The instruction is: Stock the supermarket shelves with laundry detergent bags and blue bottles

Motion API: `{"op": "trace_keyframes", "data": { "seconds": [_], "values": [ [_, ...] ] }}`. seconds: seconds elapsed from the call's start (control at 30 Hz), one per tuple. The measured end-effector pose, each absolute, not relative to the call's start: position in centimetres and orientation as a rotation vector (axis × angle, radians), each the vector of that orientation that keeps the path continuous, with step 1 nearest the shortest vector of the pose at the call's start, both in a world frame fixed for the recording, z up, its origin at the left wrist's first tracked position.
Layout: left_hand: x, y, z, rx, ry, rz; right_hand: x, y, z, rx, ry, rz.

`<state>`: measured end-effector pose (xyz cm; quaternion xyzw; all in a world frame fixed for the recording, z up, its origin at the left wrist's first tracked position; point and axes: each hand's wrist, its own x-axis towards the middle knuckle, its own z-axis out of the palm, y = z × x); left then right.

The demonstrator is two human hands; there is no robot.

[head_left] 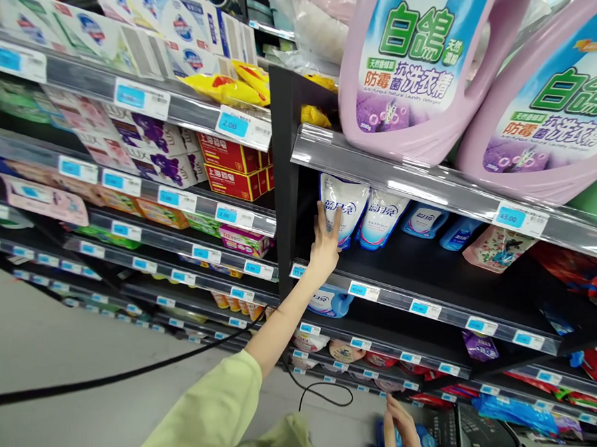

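My left hand reaches to the shelf, its fingers spread apart against the front of a white and blue refill pouch. The fingers lie on the pouch and are not wrapped round it. A second white pouch leans right beside it. Low in the view, my right hand hangs with its fingers loosely bent and apart, nothing visible in them. Behind that hand are blue bottles, partly hidden by it.
Large pink detergent jugs stand on the shelf above. Blue bottles and a floral pouch sit further right. A black upright panel divides the shelves. A black basket is on the floor, and a black cable crosses the lower left.
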<state>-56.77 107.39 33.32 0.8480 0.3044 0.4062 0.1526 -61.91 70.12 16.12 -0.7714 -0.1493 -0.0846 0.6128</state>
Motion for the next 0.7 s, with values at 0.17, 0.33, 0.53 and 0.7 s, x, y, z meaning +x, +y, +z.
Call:
{"op": "trace_keyframes", "data": {
  "seconds": [0.17,0.33,0.53,0.7],
  "values": [
    [-57.1,107.6,33.1,2.443,0.835,1.160,-62.3,70.7,16.1,-1.806,-0.366,-0.142],
    [-58.1,107.8,33.2,2.455,0.828,1.200,-62.5,71.0,15.8,-1.805,-0.395,-0.083],
    [-61.0,102.5,31.0,2.379,0.576,1.338,-62.4,70.5,16.0,-1.904,-0.464,0.037],
    [-63.8,91.4,23.9,2.328,0.152,1.056,-63.5,70.9,16.2,-1.965,-0.461,0.126]
  ]
}}
